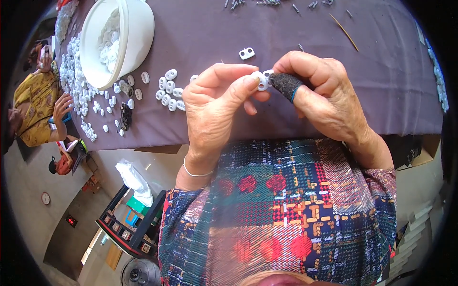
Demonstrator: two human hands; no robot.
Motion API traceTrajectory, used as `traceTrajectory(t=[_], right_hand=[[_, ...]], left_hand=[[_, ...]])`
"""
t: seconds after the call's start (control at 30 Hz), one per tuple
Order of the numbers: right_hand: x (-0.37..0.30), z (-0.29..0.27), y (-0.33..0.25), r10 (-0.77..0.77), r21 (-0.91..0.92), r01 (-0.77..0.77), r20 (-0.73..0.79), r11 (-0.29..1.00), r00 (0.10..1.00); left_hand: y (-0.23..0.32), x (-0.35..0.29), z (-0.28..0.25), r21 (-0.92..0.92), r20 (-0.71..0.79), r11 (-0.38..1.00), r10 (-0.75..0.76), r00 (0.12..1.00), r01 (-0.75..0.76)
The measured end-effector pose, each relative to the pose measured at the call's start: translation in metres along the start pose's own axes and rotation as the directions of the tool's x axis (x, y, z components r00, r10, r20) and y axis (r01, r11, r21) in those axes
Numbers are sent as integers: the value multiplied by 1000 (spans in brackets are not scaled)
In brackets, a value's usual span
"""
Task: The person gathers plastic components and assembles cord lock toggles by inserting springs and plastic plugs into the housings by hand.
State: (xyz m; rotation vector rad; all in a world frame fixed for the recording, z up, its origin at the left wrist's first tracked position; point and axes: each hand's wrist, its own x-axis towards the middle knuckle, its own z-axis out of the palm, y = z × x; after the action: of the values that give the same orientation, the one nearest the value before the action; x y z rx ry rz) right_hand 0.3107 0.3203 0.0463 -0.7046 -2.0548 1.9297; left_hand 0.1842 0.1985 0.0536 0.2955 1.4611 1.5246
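Over the table, my left hand [212, 102] pinches a white plastic cord-lock piece [262, 83] with round holes between thumb and fingers. My right hand [329, 90] meets it from the other side, its thumb wrapped in a dark fabric thumb cover [285, 86] with a blue band. Its thumb and forefinger close on a small white part [268, 74] that touches the left hand's piece; the thumb hides most of it. Just beyond my hands lies a white two-hole cord lock [246, 53]. Several white oval pieces [170, 86] lie left of my left hand.
A white tub [138, 35] of white pieces stands at the far left, beside a heap of small white parts [74, 71]. Metal springs [268, 2] and a thin stick [343, 32] lie at the back of the cloth-covered table [200, 28]. Another person [38, 105] sits at left.
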Motion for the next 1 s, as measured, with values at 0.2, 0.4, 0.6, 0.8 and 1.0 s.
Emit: traceTrajectory(t=[0.2,0.4,0.6,0.8,1.0], right_hand=[[2,3,3,6,-7,-6,8,1000,1000],[1,4,7,6,-8,-5,19,1000,1000],[3,1,-3,77,21,-78,28,997,997],[4,0,-4,114,65,-118,55,991,992],[4,2,-2,141,141,-149,64,979,988]], left_hand=[[-2,-2,-1,65,-25,996,54,998,-53],[-3,-4,1,95,-29,993,79,996,-76],[-10,-4,2,63,-27,990,125,992,-123],[-13,-4,5,91,-54,984,160,986,-155],[-13,-3,6,78,-62,983,171,983,-166]])
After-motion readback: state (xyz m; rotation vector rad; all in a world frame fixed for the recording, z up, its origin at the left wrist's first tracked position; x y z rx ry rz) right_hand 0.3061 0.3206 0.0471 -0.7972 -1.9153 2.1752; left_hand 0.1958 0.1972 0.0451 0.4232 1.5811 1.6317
